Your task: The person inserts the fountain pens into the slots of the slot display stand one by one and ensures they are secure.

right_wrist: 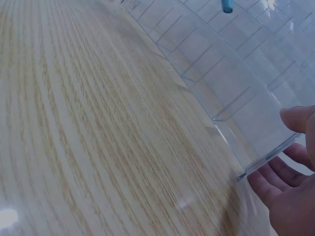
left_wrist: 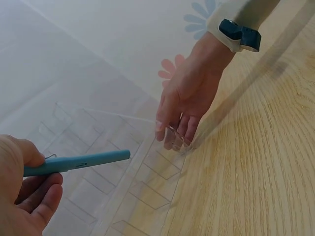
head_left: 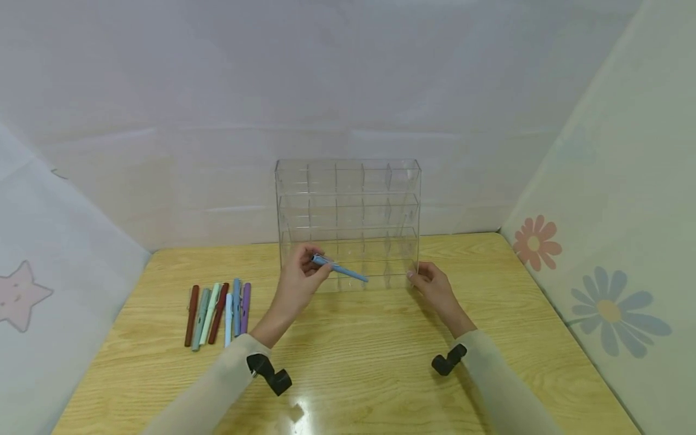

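My left hand [head_left: 301, 275] pinches a blue pen [head_left: 348, 272] between thumb and fingers, near its clip end. The pen slants down to the right in front of a clear tiered organizer [head_left: 350, 234] divided into small compartments. In the left wrist view the blue pen [left_wrist: 93, 161] points toward the organizer's lower right corner. My right hand [head_left: 435, 289] grips the organizer's right side near its base, thumb on the front. In the right wrist view, the fingers of my right hand [right_wrist: 295, 182] curl behind the clear side panel [right_wrist: 273, 153].
Left of the organizer, several capped pens lie side by side on the wooden table [head_left: 348, 356]: a dark red pen [head_left: 191, 315], a purple pen [head_left: 246, 308], and green and blue ones. A white cloth wall [head_left: 348, 78] stands behind.
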A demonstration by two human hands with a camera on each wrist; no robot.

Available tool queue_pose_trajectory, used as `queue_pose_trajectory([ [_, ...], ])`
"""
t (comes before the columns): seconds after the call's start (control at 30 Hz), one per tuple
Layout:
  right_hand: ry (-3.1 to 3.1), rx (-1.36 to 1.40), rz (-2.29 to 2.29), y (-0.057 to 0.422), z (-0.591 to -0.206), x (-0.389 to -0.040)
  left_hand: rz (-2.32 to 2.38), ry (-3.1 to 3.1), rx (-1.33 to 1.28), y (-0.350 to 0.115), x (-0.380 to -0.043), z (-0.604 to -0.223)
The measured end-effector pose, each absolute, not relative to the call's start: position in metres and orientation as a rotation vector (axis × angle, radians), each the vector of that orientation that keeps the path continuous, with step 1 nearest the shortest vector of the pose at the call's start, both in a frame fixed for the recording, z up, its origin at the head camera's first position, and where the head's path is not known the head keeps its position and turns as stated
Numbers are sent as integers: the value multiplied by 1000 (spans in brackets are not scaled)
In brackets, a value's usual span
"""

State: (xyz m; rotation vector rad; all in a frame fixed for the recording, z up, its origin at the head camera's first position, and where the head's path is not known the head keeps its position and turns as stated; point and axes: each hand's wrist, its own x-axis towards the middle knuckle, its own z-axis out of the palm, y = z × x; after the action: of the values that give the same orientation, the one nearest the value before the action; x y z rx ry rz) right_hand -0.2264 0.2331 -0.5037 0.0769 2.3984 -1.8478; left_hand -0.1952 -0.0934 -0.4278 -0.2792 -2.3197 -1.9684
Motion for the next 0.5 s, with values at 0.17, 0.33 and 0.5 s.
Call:
queue_pose_trajectory([
  [0.17,2406,72,-1842,233,-503,-225,-1960,-2346,-283,-87,-196,-430],
  [0.33,2406,71,-1829,234,-505,-226,-1938,-2366,-316,-80,-198,-432],
  [0.5,2395,81,-1842,234,-505,-227,-1925,-2376,-341,-74,-200,-434],
])
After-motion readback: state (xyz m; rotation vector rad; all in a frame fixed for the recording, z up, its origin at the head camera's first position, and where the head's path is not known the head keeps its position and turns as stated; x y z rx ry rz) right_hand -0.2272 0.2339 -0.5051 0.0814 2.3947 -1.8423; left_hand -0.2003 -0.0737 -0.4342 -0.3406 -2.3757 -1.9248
